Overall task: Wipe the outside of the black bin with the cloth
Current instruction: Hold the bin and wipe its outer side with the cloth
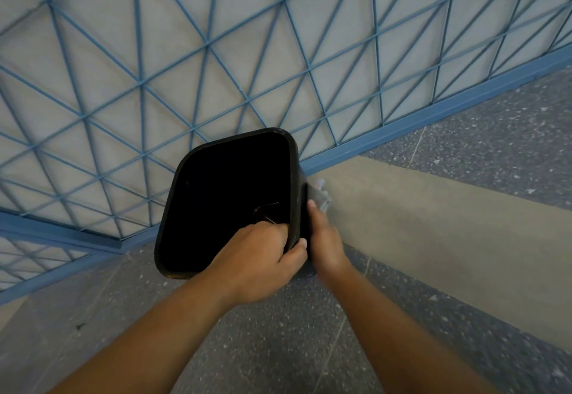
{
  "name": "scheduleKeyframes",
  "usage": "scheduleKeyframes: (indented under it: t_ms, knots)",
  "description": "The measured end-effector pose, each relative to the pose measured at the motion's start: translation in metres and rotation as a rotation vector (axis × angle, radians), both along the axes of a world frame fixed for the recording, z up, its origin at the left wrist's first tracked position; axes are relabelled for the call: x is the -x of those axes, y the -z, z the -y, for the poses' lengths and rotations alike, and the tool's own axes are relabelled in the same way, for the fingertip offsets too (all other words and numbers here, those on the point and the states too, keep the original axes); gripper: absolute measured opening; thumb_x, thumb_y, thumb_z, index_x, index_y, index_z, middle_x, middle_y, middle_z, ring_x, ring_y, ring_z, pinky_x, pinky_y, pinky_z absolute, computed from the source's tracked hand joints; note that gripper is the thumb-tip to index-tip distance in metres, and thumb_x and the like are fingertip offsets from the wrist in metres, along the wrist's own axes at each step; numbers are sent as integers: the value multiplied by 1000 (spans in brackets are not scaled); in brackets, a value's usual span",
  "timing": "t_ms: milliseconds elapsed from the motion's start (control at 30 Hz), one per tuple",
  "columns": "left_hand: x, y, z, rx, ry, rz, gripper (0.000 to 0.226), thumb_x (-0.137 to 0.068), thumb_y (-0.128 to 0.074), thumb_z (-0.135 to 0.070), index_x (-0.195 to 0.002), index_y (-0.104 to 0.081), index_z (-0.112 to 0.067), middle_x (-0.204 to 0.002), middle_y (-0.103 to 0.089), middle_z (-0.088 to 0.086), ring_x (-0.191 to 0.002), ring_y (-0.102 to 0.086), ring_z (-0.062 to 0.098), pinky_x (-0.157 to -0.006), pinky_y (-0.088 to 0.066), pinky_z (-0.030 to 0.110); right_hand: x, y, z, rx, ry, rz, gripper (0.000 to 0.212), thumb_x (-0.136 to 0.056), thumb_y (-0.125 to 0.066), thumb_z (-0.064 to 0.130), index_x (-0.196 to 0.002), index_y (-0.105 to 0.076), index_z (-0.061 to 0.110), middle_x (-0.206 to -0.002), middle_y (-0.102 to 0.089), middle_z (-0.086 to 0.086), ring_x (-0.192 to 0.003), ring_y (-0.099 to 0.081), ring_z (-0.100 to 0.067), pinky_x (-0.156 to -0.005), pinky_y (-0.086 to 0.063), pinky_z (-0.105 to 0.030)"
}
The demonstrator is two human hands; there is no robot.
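The black bin (198, 158) stands upright on the floor in the middle of the head view, seen from above, its inside dark. My left hand (263, 257) grips the bin's near right rim, fingers curled inside and thumb on the outside. My right hand (325, 238) lies against the bin's right outer wall and presses a pale grey cloth (320, 194) to it. Only the cloth's upper edge shows past my fingertips; the rest is hidden under the hand.
A blue metal lattice railing (216, 53) runs right behind the bin, with a blue base rail (433, 111). The floor is speckled grey stone (278, 347) with a plain beige band (433, 223) to the right.
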State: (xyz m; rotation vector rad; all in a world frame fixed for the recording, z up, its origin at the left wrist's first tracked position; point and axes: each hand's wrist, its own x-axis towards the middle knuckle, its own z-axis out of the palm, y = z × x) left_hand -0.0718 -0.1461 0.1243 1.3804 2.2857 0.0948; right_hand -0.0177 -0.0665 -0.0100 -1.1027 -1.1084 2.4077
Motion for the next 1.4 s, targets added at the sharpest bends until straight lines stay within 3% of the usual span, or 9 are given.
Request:
scheduleKeyframes:
  t_ms: [67, 267, 500, 667, 800, 900, 1067, 1200, 1400]
  knots:
    - [0, 0, -1, -1, 3, -5, 39, -88, -37, -53, -67, -50, -24, -59, -58, -2, -53, -57, 13, -58, -52, 43, 10, -2, -12, -61, 9, -63, 75, -88, -44, 63, -151, -47, 21, -154, -49, -8, -143, -46, -22, -122, -33, -46]
    - [0, 0, -1, 2, 2, -14, 42, -90, -37, -52, -70, -55, -19, -61, -61, 2, -55, -60, 17, -60, -52, 46, 10, 17, -28, 190, -48, 63, 60, -103, -41, 52, -148, -49, 14, -147, -55, -15, -133, -53, -30, -118, -36, -43]
    - [3, 2, -1, -14, 11, 0, 38, -87, -39, -51, -64, -48, -22, -57, -55, 1, -51, -55, 16, -56, -50, 44, 3, 5, -11, -30, -12, -54, 53, -104, -43, 47, -147, -51, 19, -146, -57, -9, -133, -55, -21, -116, -41, -40]
    - [3, 2, 1, -11, 4, -12, 39, -89, -42, -51, -69, -55, -20, -58, -58, 3, -52, -58, 15, -57, -51, 45, 21, 12, -47, 132, -80, 48, 62, -102, -44, 52, -147, -50, 8, -146, -56, -16, -136, -52, -30, -121, -33, -45]
    - [3, 2, 0, -5, 2, -2, 37, -85, -42, -50, -65, -50, -21, -58, -57, 0, -53, -57, 14, -55, -50, 40, 4, 19, -11, -19, -36, 36, 56, -107, -35, 45, -153, -43, 12, -154, -48, -15, -139, -48, -24, -116, -37, -34]
    - [5, 3, 0, -2, -3, 17, 33, -82, -43, -49, -63, -48, -22, -55, -55, -2, -49, -54, 12, -51, -46, 37, 3, 14, -5, -115, -15, -28, 65, -101, -36, 59, -152, -45, 21, -153, -51, -7, -141, -47, -21, -121, -35, -42]
    - [3, 2, 0, -14, -15, -4, 36, -82, -43, -49, -65, -53, -19, -59, -59, 0, -53, -58, 14, -54, -49, 40, 14, 17, -25, -45, -35, 43, 66, -104, -34, 56, -153, -43, 13, -153, -49, -13, -141, -46, -25, -116, -34, -32]
    - [3, 1, -1, -11, -9, -9, 35, -83, -44, -47, -66, -53, -19, -62, -60, 0, -56, -58, 16, -56, -50, 40, 1, 21, -6, 33, -57, 19, 60, -107, -29, 48, -151, -43, 9, -150, -51, -17, -135, -51, -26, -116, -39, -38]
    - [0, 0, 2, -22, -19, 45, 28, -77, -45, -46, -61, -49, -23, -59, -58, -2, -55, -57, 17, -56, -50, 39, 8, -2, 0, -262, 80, -180, 55, -109, -23, 43, -158, -32, 20, -164, -34, -6, -154, -28, -19, -127, -21, -43]
